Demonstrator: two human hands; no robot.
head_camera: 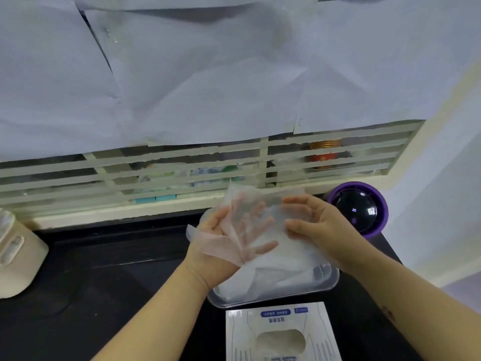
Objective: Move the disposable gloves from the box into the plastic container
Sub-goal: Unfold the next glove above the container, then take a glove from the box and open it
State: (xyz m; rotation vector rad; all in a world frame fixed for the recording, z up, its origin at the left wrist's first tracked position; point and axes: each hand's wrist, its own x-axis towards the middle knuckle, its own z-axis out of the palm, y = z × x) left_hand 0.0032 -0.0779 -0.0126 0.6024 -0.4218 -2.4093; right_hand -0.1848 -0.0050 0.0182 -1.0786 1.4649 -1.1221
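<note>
Glove [263, 198] hangs above plastic container [260, 301], left hand [217, 230] flat beneath, right hand [317, 225] pinching; slippery film may slide outside.

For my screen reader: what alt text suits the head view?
The left hand supports and right hand grips a translucent disposable glove over a clear plastic container holding more gloves, on a dark counter. The glove box lies nearer.

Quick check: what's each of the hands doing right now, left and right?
Left hand: open, fingers spread under the disposable glove.
Right hand: closed on the same glove, thumb and fingers pinching it.
</note>
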